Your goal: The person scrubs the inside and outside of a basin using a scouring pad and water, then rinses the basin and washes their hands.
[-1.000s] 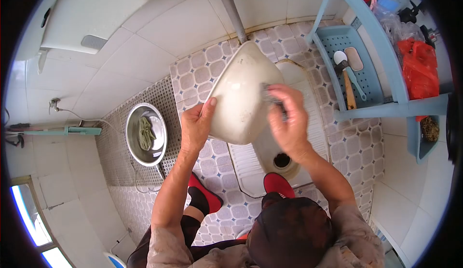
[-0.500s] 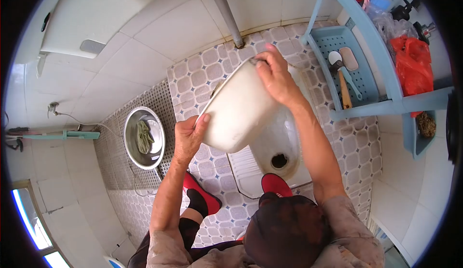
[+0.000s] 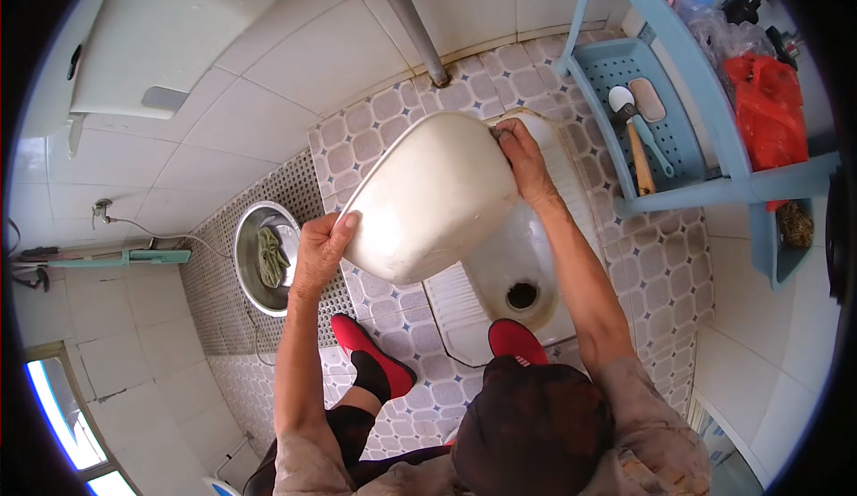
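Both my hands hold a cream-coloured basin [image 3: 420,201] tipped on its side, its outer wall and base facing me. My left hand [image 3: 322,248] grips the near-left part of the rim, thumb on the outside. At the far right of the rim, my right hand [image 3: 525,158] is closed, and its fingertips are partly hidden behind the basin. The inside of the basin is out of sight. Below and to the right of it lies the white squat toilet [image 3: 489,273] with its dark drain hole [image 3: 521,296].
A steel bowl [image 3: 245,259] with a green cloth [image 3: 271,258] stands on the grey perforated mat [image 3: 207,307] at left. On the right is a blue shelf rack [image 3: 661,194] holding brushes and a red bag [image 3: 769,114]. A grey pipe [image 3: 406,18] rises behind.
The basin has shifted left and turned, showing more of its outer side. My right hand has come lower and slightly right; my left hand has moved slightly left.
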